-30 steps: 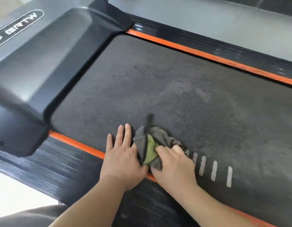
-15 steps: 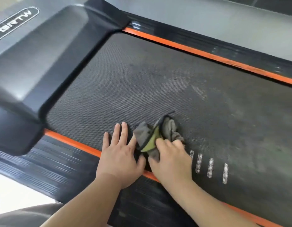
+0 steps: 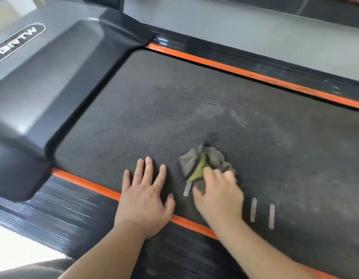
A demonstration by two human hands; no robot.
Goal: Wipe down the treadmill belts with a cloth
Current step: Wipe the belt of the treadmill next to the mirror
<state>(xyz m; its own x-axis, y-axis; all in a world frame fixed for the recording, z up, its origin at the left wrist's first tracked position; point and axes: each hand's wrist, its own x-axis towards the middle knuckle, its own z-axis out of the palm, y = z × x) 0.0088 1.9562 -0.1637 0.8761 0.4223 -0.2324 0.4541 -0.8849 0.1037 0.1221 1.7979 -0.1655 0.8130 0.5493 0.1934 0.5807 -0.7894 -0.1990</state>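
Pressing cloth onto belt, right hand grips its near edge with curled fingers; left hand lies flat

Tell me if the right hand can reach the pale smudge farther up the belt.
Probably yes. The right hand holds the cloth on the belt short of the pale smudge, with only bare belt between them. The left hand rests flat aside.

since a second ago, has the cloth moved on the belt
Yes. The cloth, held by the right hand, slid right along the belt: the first white dash, earlier just right of it, now sits by its left edge.
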